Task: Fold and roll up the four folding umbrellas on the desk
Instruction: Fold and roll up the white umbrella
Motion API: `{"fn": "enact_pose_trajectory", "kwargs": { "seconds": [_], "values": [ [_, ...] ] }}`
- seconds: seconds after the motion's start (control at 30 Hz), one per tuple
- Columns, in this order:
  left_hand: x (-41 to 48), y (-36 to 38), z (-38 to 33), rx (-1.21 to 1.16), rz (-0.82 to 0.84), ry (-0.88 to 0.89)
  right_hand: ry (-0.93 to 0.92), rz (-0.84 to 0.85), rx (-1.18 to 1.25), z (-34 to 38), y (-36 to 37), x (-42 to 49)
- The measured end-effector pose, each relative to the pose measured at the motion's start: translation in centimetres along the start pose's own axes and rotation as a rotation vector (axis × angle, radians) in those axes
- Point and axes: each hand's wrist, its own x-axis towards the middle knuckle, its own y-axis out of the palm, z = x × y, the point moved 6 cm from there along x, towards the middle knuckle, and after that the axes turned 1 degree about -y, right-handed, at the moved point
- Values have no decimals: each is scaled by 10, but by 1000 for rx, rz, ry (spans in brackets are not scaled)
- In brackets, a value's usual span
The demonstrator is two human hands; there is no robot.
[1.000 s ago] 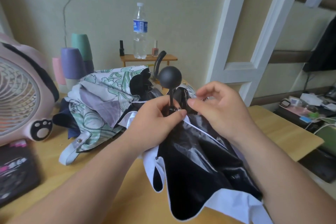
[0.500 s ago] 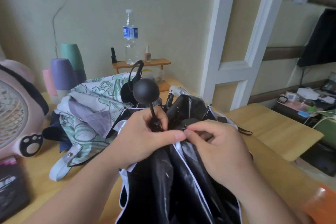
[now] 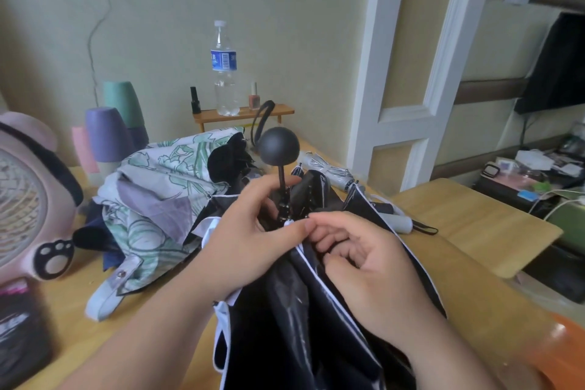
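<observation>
At the far left stands a pink fan, and beside it stacked pastel cups against the wall. Next comes the floral umbrella, lying loose and unfolded on the wooden desk, its strap trailing toward the near edge. In the middle, the black umbrella is held upright-ish, its long axis running from the person's lap up and away to the round black knob handle, which stands above both hands. The left hand is closed around the gathered ribs and shaft just under the knob, thumb pressing a white-edged fold. The right hand, touching the left at the thumb tips, is curled and pinching the next pleat of canopy. Both hands sit equally near the shaft; the judgement is that pleats are being gathered round it before rolling. Behind and to the right lies a silver umbrella, seemingly bundled already. A water bottle stands on a small shelf behind.
</observation>
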Motion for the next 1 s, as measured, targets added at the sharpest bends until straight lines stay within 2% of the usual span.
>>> {"fn": "enact_pose_trajectory", "kwargs": {
  "seconds": [0.1, 0.3, 0.43, 0.5, 0.63, 0.73, 0.87, 1.0],
  "values": [
    [3, 0, 0, -56, 9, 10, 14, 50, 22, -3, -1, -6],
    [1, 5, -7, -225, 217, -44, -5, 144, 83, 3, 4, -11],
    [0, 1, -11, -228, 233, -83, 4, 193, 71, 5, 2, -10],
    [0, -1, -9, -231, 216, -105, 2, 157, 23, 3, -11, -11],
    [0, -4, -8, -244, 203, -95, -25, -72, -232, 2, -47, -12],
    [0, -4, -8, -222, 215, -70, 53, -186, -163, 1, -56, -10],
    [1, -1, -7, -225, 253, -46, 53, -214, -84, 8, -41, 6],
    [-1, 1, -8, -234, 253, -1, 14, -70, -143, 18, -9, 18]
  ]
}}
